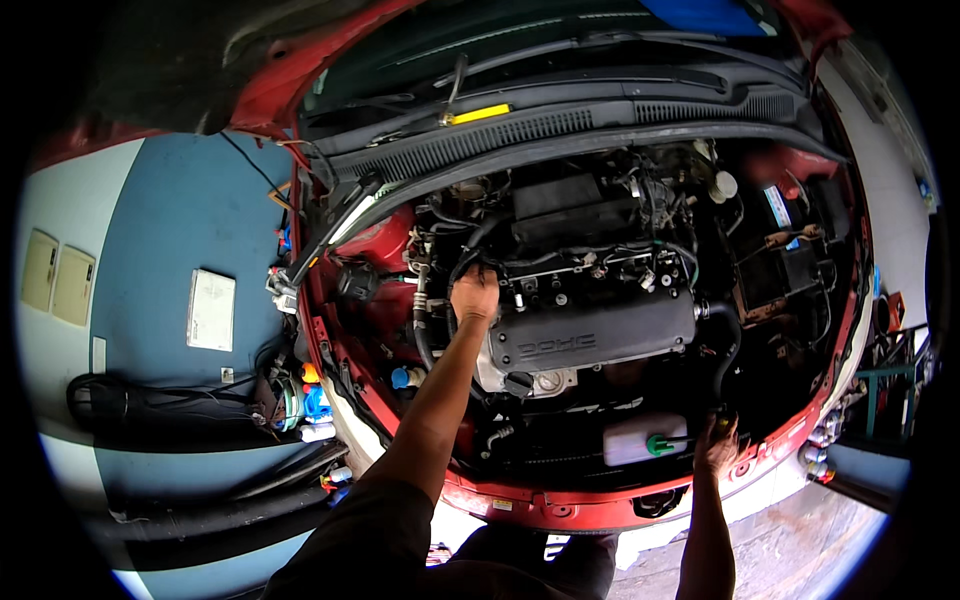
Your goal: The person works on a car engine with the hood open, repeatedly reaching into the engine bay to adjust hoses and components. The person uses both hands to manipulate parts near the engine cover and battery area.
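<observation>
Engine cover (590, 335): grey, in the middle of the red car's engine bay, just right of the left hand.
Left hand (475, 295): curled at the cover's corner; grip unclear.
Right hand (718, 447): rests on front edge, beside white tank (640, 437).

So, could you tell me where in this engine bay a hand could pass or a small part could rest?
The flat engine cover right of the left hand is bare. The front edge between both arms is bare too. Behind the cover, hoses and wiring crowd it; the right hand sits by the white tank.
</observation>
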